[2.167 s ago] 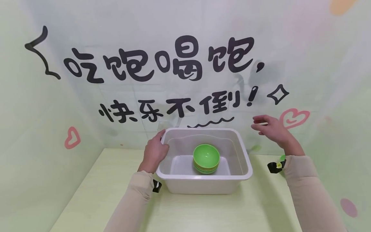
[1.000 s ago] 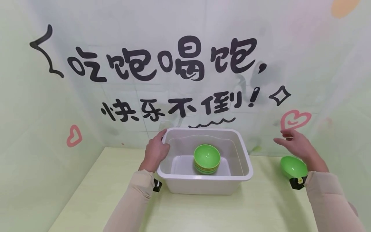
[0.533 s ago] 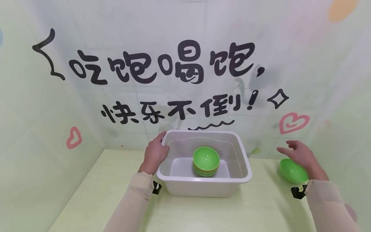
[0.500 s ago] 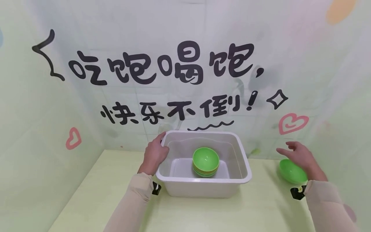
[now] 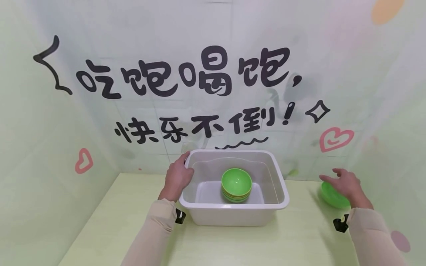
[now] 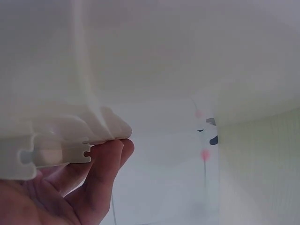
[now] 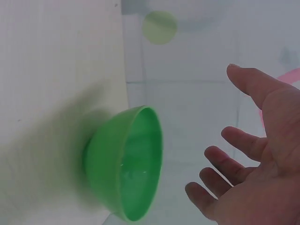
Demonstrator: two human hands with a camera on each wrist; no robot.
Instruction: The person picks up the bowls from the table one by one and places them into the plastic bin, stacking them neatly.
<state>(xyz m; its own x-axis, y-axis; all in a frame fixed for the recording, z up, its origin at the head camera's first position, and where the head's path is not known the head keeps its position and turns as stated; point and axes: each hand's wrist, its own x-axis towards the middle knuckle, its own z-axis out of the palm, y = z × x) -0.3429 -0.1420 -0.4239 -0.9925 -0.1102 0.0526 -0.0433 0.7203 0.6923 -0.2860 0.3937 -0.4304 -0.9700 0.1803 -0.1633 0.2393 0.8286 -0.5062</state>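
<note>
A whitish plastic tub (image 5: 229, 216) stands on the table, and a stack of several bowls (image 5: 236, 183), the top one green, sits inside it. My left hand (image 5: 176, 179) grips the tub's left rim; in the left wrist view its fingers (image 6: 104, 178) curl up under the rim's edge. My right hand (image 5: 346, 186) hovers over a single green bowl (image 5: 332, 197) to the right of the tub. The right wrist view shows that green bowl (image 7: 108, 164) upright on the table, apart from my right hand (image 7: 276, 159), whose fingers are spread and hold nothing.
The pale table (image 5: 139, 221) meets a printed wall sheet (image 5: 213, 22) with black lettering behind the tub. Side sheets rise at left and right, the right one close to my right arm. A black wrist mount (image 5: 341, 223) hangs beneath my right sleeve.
My right hand has moved right from beside the tub, then lowered over the lone green bowl. My left hand keeps its grip on the tub's rim, and the stack has not moved.
</note>
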